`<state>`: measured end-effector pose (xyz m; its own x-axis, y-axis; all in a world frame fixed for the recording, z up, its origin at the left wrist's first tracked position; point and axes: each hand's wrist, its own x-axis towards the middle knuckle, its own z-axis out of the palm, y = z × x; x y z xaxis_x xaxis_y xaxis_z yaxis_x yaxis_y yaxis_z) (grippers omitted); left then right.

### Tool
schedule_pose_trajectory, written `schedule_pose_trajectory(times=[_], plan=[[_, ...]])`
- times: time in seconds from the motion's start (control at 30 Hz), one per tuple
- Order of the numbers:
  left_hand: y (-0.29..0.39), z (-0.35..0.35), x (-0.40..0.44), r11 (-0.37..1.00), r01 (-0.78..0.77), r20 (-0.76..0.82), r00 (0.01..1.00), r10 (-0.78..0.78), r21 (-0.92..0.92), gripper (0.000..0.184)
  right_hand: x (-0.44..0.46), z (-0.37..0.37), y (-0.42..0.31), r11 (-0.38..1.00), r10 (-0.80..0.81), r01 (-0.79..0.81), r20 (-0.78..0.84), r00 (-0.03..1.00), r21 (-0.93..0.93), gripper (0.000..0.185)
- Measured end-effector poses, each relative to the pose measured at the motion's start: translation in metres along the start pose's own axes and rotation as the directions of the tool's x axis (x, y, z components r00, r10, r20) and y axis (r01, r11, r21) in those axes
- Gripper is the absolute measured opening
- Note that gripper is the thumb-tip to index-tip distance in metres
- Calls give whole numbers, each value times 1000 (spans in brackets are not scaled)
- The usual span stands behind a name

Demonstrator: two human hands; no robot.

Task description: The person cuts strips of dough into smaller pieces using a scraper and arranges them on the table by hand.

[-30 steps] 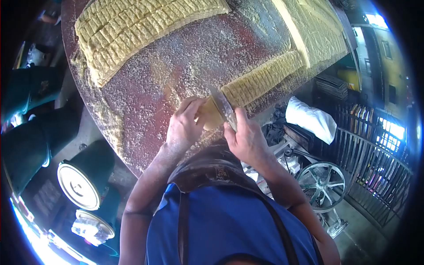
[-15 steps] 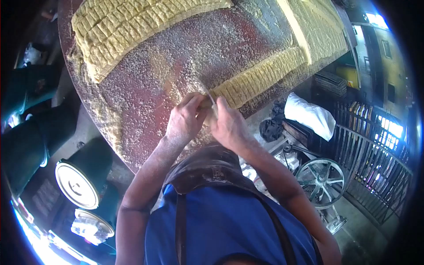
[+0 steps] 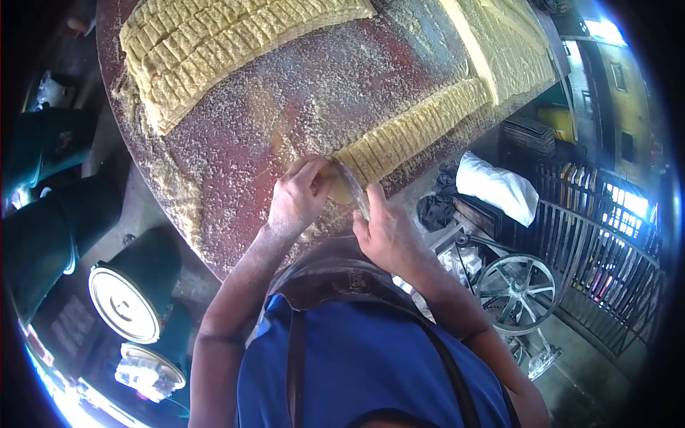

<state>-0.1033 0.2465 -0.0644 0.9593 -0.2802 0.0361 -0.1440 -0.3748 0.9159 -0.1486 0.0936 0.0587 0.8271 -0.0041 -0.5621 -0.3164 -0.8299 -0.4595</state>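
A long strip of yellowish dough (image 3: 417, 132), scored crosswise into narrow pieces, runs along the table's near edge. My right hand (image 3: 389, 232) grips a knife (image 3: 351, 184), whose flat blade lies at the strip's left end. My left hand (image 3: 296, 192) is closed, with thumb and fingers pinching a piece of dough (image 3: 341, 190) just left of the blade. The fingertips partly hide that piece. At the table's far side lies a wide slab of dough (image 3: 221, 43), cut into rows of small pieces.
The reddish round-edged table (image 3: 235, 143) is dusted with flour or crumbs. Uncut dough sheets (image 3: 517, 57) lie at far right. Lidded bins (image 3: 125, 303) stand on the left. A white sack (image 3: 497, 187), a spoked wheel (image 3: 515, 292) and a metal railing (image 3: 599, 257) are at right.
My right hand has moved right and toward my body, drawing the knife back so more of its blade shows. My left hand has stayed almost in place at the strip's end.
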Motion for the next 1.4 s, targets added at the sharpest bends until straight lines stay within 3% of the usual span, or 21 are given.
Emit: schedule_pose_trajectory(times=[0.1, 0.17, 0.2, 0.23, 0.33, 0.4, 0.47, 0.63, 0.87, 0.97, 1.03, 1.07, 1.1, 1.17, 1.23, 1.3, 1.4], plan=[[-5, 2, -3, 999, 35, 2, 999, -35, -6, 28, 45, 33, 9, 995, -98, 98, -103, 990, 1, 30], [2, -8, 4, 998, 51, 82, 995, -47, -39, 25, 48, 33, 8, 997, -68, 70, -92, 993, 16, 31], [1, -6, 3, 997, 45, 74, 996, -41, -57, 25, 48, 31, 7, 999, -32, 34, -83, 996, 24, 31], [-4, -2, 2, 999, 25, 55, 998, -22, -40, 25, 47, 28, 15, 991, -130, 131, -152, 980, -4, 30], [-7, -3, 1, 999, 3, 33, 999, -2, -33, 28, 33, 17, 20, 971, -213, 230, -220, 952, 57, 30], [-4, -5, -3, 997, -27, -30, 999, 25, -70, 29, 16, 10, 9, 966, -251, 259, -272, 929, -7, 30], [-6, -6, -6, 999, -21, -15, 1000, 21, -48, 32, 4, 7, -2, 986, -86, 107, -162, 983, 128, 31], [-13, -3, -10, 999, -8, -45, 999, 7, -37, 29, 0, 32, 6, 998, -33, 40, -133, 991, 47, 34], [-15, -1, -6, 999, -7, -57, 998, 5, -33, 22, 17, 35, 4, 999, -51, 51, -83, 995, 4, 33], [-6, -6, -6, 997, 13, -23, 1000, -12, 78, 8, 44, 54, 5, 984, -179, 172, -210, 961, -51, 32], [-17, 2, -5, 994, -35, -25, 999, 38, 100, 9, 57, 33, -12, 997, -69, 73, -104, 992, 35, 34], [-19, 1, -3, 991, -62, -22, 998, 65, 115, 11, 76, 46, 23, 955, -292, 295, -283, 914, -33, 37], [-13, -6, -2, 996, 14, 69, 997, -21, 94, 14, 80, 43, 32, 957, -274, 291, -280, 920, 21, 39], [-15, -2, -6, 993, -40, -66, 997, 47, 108, 16, 73, 30, 35, 948, -279, 306, -237, 931, 89, 39], [-2, -6, -8, 979, -37, -57, 997, 50, 199, 29, 63, 13, 27, 925, -335, 364, -218, 917, 109, 38], [-3, -6, -13, 966, -59, -58, 995, 76, 253, 28, 46, -10, 26, 915, -233, 240, -60, 971, 324, 34], [8, -4, -17, 957, -30, -74, 996, 54, 289, 28, 38, -37, 54, 867, -310, 315, -77, 948, 385, 32]])
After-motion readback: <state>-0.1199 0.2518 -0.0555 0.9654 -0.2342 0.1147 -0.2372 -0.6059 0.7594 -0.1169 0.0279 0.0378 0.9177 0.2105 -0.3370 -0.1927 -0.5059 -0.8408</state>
